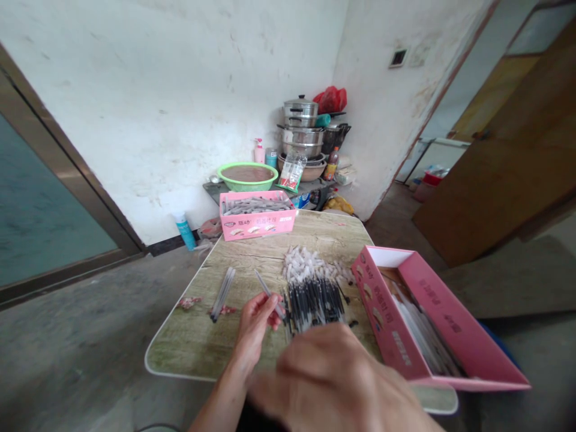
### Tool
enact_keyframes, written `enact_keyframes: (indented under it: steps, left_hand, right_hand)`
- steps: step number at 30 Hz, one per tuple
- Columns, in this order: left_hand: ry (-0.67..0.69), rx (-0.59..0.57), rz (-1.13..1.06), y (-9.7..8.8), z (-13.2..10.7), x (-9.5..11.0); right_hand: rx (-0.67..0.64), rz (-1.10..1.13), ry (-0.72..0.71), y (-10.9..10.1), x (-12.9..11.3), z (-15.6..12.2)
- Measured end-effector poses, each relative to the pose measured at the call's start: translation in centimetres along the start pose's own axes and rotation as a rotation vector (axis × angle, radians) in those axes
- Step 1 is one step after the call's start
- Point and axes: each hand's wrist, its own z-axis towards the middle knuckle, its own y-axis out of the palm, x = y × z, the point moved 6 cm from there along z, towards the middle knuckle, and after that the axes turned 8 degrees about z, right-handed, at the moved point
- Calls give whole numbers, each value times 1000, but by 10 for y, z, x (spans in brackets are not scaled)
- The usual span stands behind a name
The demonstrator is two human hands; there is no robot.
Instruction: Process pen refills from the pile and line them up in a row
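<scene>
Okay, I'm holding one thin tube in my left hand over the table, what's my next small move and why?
Probably reach your right hand forward to the pile of dark refills and pick one. Your left hand pinches a thin tube right beside that pile; the right hand is blurred, nearer the camera, so I cannot tell if it holds anything.

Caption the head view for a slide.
Left hand pinches a pen tube beside a pile of refills; right hand blurred in front.
</scene>
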Motion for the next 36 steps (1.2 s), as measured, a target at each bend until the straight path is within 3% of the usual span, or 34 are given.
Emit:
enact_keyframes:
  steps: [2,5,8,12,20,23,27,29,34,36]
  left_hand:
    - [12,11,-7,-2,0,1]
    - [14,-10,-1,1,-2,1]
    - [1,-51,25,6,-4,-1]
    - [-21,-103,71,12,-3,-3]
    - [-23,-205,126,16,-1,-4]
    - [-10,-241,146,17,0,-5]
    - [-15,-285,180,19,-3,-7]
    - [-21,-314,182,22,-6,-7]
    - [33,-384,207,32,-18,1]
    - [51,-408,247,35,-22,2]
  right_hand:
    - [-26,-83,226,9,57,3]
    - [175,-360,805,6,164,-14]
    - [211,-409,942,17,229,-24]
    - [212,-407,1005,33,264,-24]
    - [254,-295,992,47,278,-12]
    - [323,-205,943,41,267,-10]
    - [413,-8,839,26,235,-17]
    - [467,155,777,20,215,-24]
    - [725,839,605,11,180,-47]
    - [761,925,609,11,173,-55]
